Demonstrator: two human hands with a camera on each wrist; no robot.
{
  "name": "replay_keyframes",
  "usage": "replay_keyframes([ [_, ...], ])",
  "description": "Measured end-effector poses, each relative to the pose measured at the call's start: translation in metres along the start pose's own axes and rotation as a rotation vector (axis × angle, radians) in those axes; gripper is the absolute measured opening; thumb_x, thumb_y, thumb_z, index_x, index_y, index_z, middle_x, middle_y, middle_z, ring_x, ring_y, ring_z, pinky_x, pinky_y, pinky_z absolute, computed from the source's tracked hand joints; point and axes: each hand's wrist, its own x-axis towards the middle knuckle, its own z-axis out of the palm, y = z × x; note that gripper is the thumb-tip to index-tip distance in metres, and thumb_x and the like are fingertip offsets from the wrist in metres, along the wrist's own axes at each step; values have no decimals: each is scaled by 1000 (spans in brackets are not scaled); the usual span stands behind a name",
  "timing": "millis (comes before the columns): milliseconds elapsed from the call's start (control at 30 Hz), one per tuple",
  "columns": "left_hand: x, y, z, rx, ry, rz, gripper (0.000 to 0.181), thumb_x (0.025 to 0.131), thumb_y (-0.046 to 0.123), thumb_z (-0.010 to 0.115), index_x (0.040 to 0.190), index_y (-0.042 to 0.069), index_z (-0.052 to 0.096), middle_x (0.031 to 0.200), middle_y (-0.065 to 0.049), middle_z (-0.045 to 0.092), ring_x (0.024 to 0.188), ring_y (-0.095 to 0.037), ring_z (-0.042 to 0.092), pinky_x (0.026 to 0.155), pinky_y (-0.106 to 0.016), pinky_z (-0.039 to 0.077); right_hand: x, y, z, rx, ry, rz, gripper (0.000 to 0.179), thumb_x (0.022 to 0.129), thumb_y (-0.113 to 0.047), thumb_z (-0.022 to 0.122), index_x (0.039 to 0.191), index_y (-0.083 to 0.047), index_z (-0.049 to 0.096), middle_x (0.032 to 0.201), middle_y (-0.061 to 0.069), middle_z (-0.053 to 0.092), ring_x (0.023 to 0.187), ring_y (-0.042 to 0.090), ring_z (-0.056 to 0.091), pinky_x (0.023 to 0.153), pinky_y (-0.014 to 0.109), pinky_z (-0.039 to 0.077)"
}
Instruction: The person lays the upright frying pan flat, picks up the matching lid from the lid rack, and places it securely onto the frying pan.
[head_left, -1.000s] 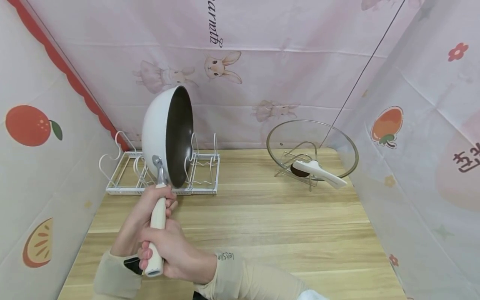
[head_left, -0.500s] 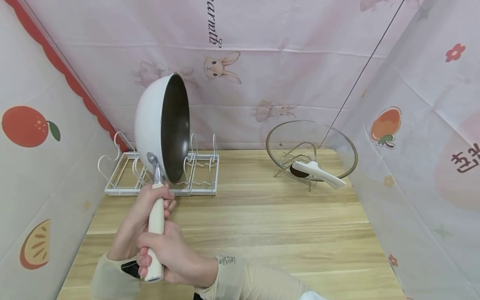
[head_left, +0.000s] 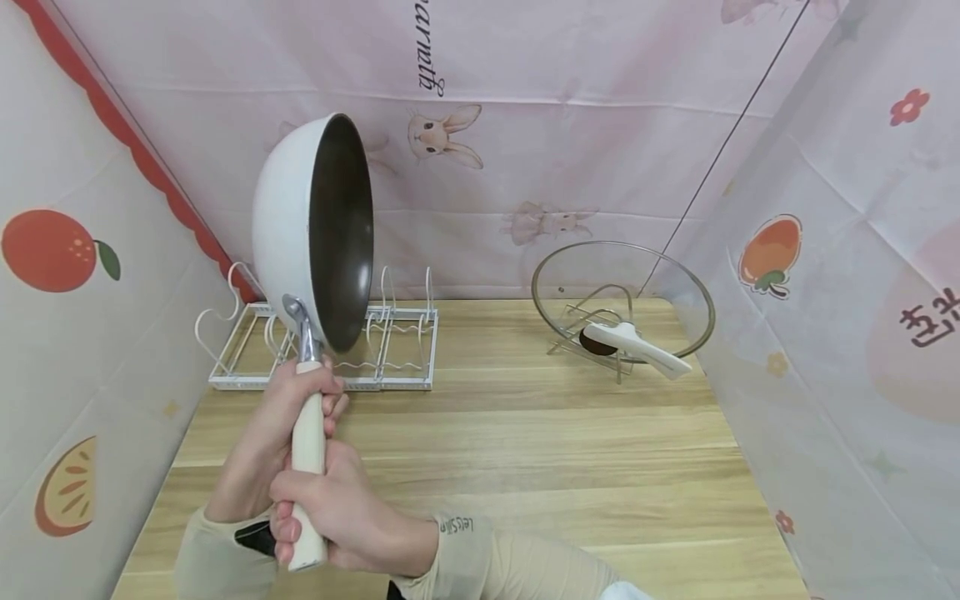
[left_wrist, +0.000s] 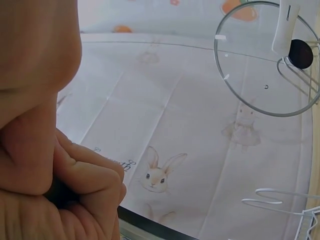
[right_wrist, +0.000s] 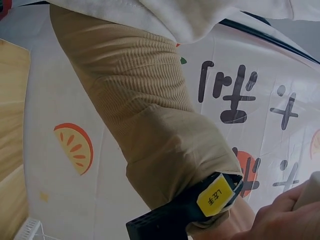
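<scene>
A white frying pan (head_left: 283, 200) with a deep bowl and dark inside is held on its side in the head view, opening to the right. My left hand (head_left: 296, 400) grips its cream handle close to the metal neck. Lower down, my right hand (head_left: 341, 504) wraps the handle near its end, thumb across the top. Behind and below the pan is a white wire rack (head_left: 397, 383), its middle partly hidden by the pan. In the left wrist view, curled fingers (left_wrist: 95, 185) fill the left side, with a strip of dark pan rim under them.
A glass lid (head_left: 558, 287) with a white handle leans in a small wire stand (head_left: 619, 371) at the back right. The wooden table (head_left: 540, 450) is bounded by printed cloth walls (head_left: 847, 358) on the left, back and right.
The pan has risen and shifted left, away from the rack, tilting a little more to the left. Both hands keep their grip and move slightly left with it. Rack and lid stay put.
</scene>
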Motion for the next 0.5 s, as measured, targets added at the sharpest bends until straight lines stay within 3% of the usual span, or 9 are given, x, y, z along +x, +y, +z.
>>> replay_keyframes([
  [200,-2,4,3,5,-20,7,21,92,-4,41,77,11,44,52,3,47,42,-10,50,39,-19,42,-3,-1,0,-38,-18,-30,20,76,8,45,73,-12,44,48,-2,42,37,8,37,33,23,39],
  [500,-7,11,7,-31,-84,18,15,95,1,39,83,10,41,56,2,48,45,-10,50,42,-19,43,-8,-1,2,-46,-23,-65,20,74,8,44,75,-12,44,50,-2,42,36,9,37,33,24,39],
])
